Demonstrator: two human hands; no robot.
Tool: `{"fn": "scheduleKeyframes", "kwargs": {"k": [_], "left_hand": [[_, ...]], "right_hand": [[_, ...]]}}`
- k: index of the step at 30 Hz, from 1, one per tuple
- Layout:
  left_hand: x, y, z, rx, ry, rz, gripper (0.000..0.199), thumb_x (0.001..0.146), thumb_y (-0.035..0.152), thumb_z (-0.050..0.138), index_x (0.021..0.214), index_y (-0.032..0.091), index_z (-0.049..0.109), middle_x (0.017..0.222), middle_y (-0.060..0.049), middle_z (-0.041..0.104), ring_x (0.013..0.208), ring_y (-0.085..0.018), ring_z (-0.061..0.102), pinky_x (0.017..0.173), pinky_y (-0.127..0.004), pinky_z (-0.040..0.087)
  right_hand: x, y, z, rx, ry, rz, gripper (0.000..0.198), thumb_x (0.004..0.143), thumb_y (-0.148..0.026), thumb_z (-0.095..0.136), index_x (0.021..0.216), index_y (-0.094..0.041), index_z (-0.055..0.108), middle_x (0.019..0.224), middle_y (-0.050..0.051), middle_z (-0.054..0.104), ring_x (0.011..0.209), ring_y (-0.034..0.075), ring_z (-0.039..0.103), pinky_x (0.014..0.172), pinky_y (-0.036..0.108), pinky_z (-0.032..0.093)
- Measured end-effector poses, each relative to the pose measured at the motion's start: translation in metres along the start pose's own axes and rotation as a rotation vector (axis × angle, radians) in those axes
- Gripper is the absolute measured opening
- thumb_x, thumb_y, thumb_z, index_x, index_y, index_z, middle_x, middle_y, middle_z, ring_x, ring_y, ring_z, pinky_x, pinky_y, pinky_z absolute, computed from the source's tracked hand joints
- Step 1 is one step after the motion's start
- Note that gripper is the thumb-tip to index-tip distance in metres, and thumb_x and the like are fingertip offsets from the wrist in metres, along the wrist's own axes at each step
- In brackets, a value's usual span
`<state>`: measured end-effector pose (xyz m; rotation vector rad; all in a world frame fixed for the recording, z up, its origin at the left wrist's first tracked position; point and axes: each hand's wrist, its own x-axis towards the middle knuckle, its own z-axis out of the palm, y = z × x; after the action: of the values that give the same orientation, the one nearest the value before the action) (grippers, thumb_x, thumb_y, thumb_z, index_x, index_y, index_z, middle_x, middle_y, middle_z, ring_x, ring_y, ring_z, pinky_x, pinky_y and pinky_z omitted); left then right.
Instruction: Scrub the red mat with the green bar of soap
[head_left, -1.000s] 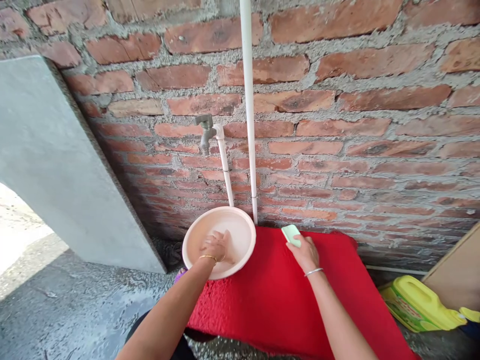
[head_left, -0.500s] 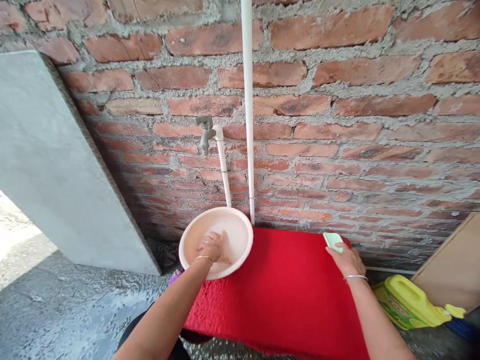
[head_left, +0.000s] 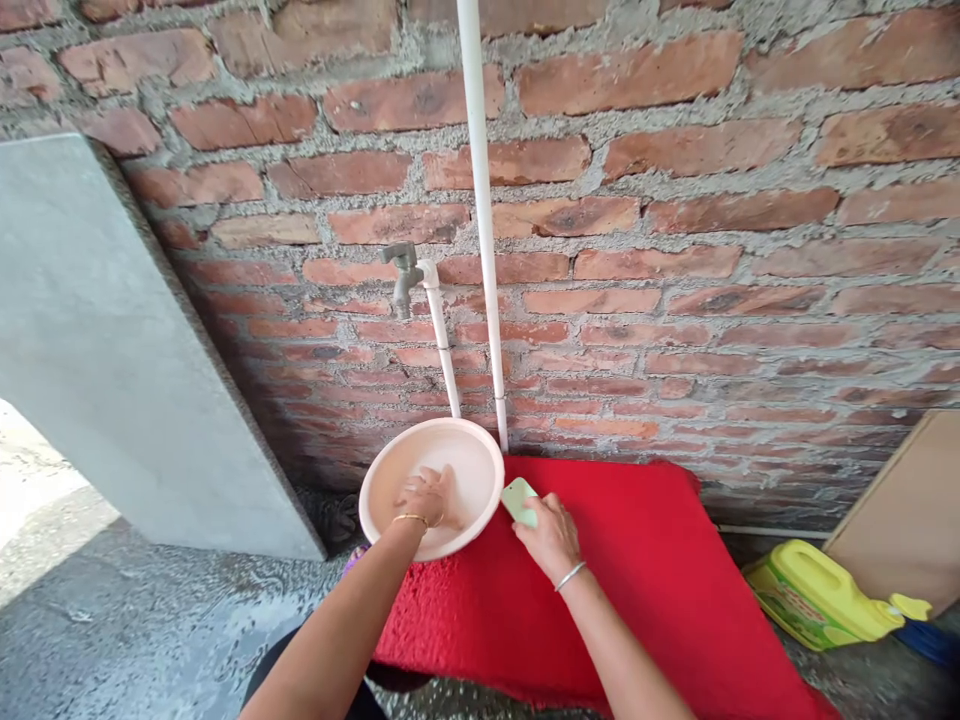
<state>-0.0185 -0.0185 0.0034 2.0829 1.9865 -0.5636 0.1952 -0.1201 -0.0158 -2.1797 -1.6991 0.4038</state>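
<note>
My left hand (head_left: pixel 424 497) is inside a pale pink basin (head_left: pixel 491 497), its fingers spread and partly in cloudy water. I cannot see anything in that hand. My right hand (head_left: pixel 551 538) grips a pale green scrub brush (head_left: pixel 519 500) with a small hole at its end; its underside is hidden. The brush is beside the basin's right rim, over a red rug (head_left: pixel 637 560). Near the basin, the rug's left part looks wet and matted, while the rest looks smooth.
A grey tap (head_left: pixel 403 278) on a white pipe (head_left: pixel 441 345) stands behind the basin, against a brick wall (head_left: pixel 645 260). At left leans a grey slab (head_left: pixel 142 360) above wet ground. A yellow jug (head_left: pixel 821 595) lies at right by a tan board (head_left: pixel 900 510).
My right hand has moved left across the rug with the scrub brush, up to the basin's side. My left hand has stayed in the basin. The view has shifted slightly.
</note>
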Motion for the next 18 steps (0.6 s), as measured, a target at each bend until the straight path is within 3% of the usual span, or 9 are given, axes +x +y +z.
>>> {"fn": "scheduleKeyframes", "kwargs": {"k": [2,4,10,14,16,18], "left_hand": [[0.0,-0.001,0.001,-0.003,0.008,-0.003,0.125,0.057,0.052,0.08,0.159,0.028,0.012,0.161,-0.025,0.02,0.134,-0.058,0.031,0.087,-0.073,0.042],[0.002,-0.001,0.002,-0.01,0.023,0.004,0.125,0.056,0.051,0.081,0.159,0.029,0.015,0.161,-0.025,0.021,0.133,-0.059,0.031,0.086,-0.073,0.042],[0.005,0.001,0.004,-0.044,0.028,-0.035,0.124,0.053,0.047,0.083,0.158,0.032,0.019,0.162,-0.022,0.023,0.133,-0.058,0.031,0.087,-0.074,0.042],[0.005,0.001,0.005,-0.063,0.055,-0.036,0.123,0.052,0.046,0.084,0.158,0.031,0.022,0.161,-0.022,0.024,0.133,-0.058,0.032,0.088,-0.073,0.042],[0.005,0.001,0.005,-0.063,0.051,-0.031,0.123,0.053,0.048,0.083,0.158,0.031,0.02,0.161,-0.023,0.023,0.133,-0.057,0.032,0.087,-0.072,0.042],[0.005,0.0,0.005,-0.047,0.046,-0.027,0.123,0.054,0.048,0.082,0.159,0.031,0.019,0.161,-0.023,0.023,0.133,-0.056,0.033,0.087,-0.072,0.043]], "right_hand": [[-0.002,-0.001,0.002,-0.012,-0.002,-0.021,0.03,0.077,-0.04,0.07,0.106,-0.034,0.071,0.104,0.001,0.062,0.096,0.018,0.061,0.086,0.027,0.043],[-0.002,0.018,-0.01,-0.038,0.008,0.024,0.031,0.079,-0.042,0.068,0.109,-0.033,0.071,0.105,0.002,0.061,0.095,0.018,0.061,0.086,0.027,0.043],[-0.012,0.139,-0.079,-0.134,0.074,0.394,0.048,0.088,-0.054,0.049,0.123,-0.027,0.066,0.099,0.009,0.062,0.087,0.024,0.066,0.075,0.034,0.049],[-0.028,0.205,-0.108,-0.114,0.155,0.651,0.06,0.086,-0.066,0.043,0.127,-0.027,0.063,0.102,0.012,0.063,0.088,0.027,0.066,0.079,0.039,0.052],[-0.035,0.214,-0.11,-0.101,0.17,0.697,0.063,0.087,-0.068,0.039,0.129,-0.027,0.062,0.104,0.013,0.062,0.088,0.027,0.066,0.08,0.039,0.052],[-0.039,0.202,-0.102,-0.068,0.16,0.669,0.061,0.087,-0.067,0.041,0.128,-0.027,0.062,0.106,0.012,0.06,0.089,0.026,0.066,0.081,0.038,0.051]]}}
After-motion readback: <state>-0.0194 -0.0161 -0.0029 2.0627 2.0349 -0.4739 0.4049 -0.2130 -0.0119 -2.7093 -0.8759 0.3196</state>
